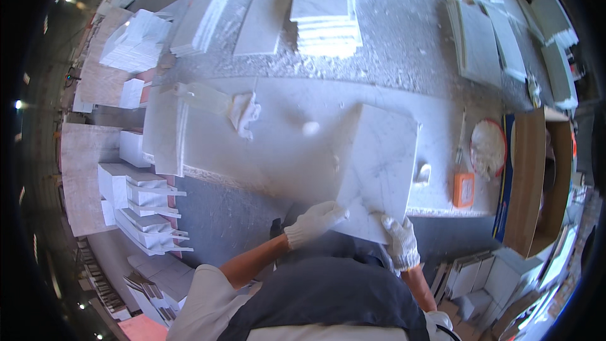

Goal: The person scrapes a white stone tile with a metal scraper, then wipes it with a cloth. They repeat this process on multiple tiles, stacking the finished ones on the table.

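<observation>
A rectangular white marble tile with grey veining [382,158] is held in front of me, its near edge past the bench edge. My left hand [317,222], in a white knit glove, grips its near left corner. The matching glove of my right hand [400,240] closes on the near right corner, thumb on the upper face. Fingers beneath the tile are hidden. Left of the tile, a small white round lump [310,128] sits on the bench [278,158]. A crumpled white cloth [243,113] lies farther left, beside a pale translucent bottle [211,98].
On the right stand an orange box-shaped item [464,189], a red-rimmed bowl of white material [487,148] and an open cardboard box [527,183]. Tile stacks [325,31] rise from the rubble-strewn surface beyond the bench. More tiles [142,186] are piled at left.
</observation>
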